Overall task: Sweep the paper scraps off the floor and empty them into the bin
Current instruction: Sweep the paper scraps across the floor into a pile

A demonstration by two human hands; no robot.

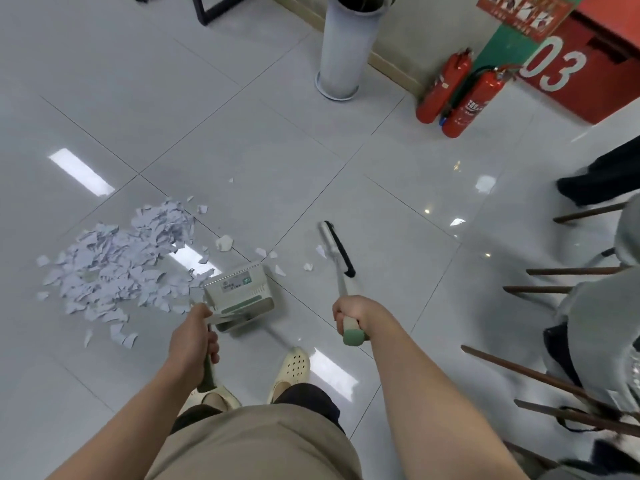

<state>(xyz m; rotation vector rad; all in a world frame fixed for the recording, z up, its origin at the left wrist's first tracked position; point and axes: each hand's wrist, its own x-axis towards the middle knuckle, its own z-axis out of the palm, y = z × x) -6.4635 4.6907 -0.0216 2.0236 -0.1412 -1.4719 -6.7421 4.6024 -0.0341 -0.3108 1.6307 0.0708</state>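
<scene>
While the paper scraps [121, 261] lie heaped on the pale tiled floor [277, 150] at about nine o'clock from where the person stands, a thinner trail of loose bits [225, 242] strays off toward twelve o'clock, ending just beside the broom head. None of the paper looks to be in the dustpan [239, 296] yet. The pan sits on the tiles right at the near edge of the heap, its mouth seemingly turned toward the scraps, though I cannot make out the lip clearly. The left hand [195, 336] has its fingers curled tight round the pan's upright handle. The right hand [349, 317] is closed in a fist round the broom [337, 251] near its green cap, and the black bristle head rests on the floor at one o'clock, well apart from the main pile. To my eye the sweeping proper has barely begun: tools are in place, paper is not gathered. The next move, I would judge, calls for the broom to swing across and behind the strays, drawing them toward nine o'clock into the pan while the left hand holds the pan flat against the tile. A tall pale cylinder [343, 46] stands at twelve o'clock, perhaps the bin. Two red fire extinguishers [460, 95] lean at one o'clock, and chair legs [554, 289] crowd in at three.
</scene>
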